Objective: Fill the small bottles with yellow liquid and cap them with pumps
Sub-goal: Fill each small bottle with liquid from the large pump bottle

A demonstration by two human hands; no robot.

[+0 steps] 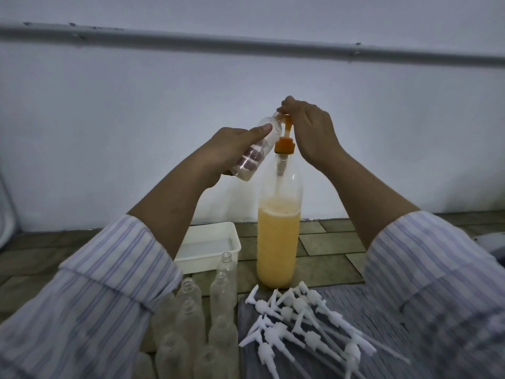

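On the tiled floor, against a pale wall: tall clear bottle (pixel 277 236) standing upright, a little over half full of cloudy yellow liquid (pixel 276 247), foam line at the top of the fill; orange pump (pixel 284 144) screwed onto its neck, dip tube running down inside, nozzle raised

Just left of it, white rectangular tray (pixel 210 253), shallow, nothing clearly visible inside

In front of the tray, a cluster of small clear bottles (pixel 221 294), upright, uncapped, all empty; the nearest ones blurred at the lower edge

Right of the cluster, on a grey striped mat (pixel 382 305), a loose heap of white pumps (pixel 303 324) lying flat, long tubes pointing down-right, some crossing one another

Held in the air beside the orange pump: one small clear bottle (pixel 255 149), tilted, mouth up and to the right, touching the pump nozzle; a thin trace of liquid near its base, otherwise empty

Left hand (pixel 232 151) wrapped round the lower half of the tilted bottle, thumb laid straight along its upper side, fingers curled behind and showing through the plastic

Right hand (pixel 311 129) raised over the pump head, wrist bent, fingertips bunched and pinching the top of the orange pump where the small bottle's mouth meets it

Both forearms bare from rolled striped sleeves (pixel 90 283), angled up and inward toward the pump
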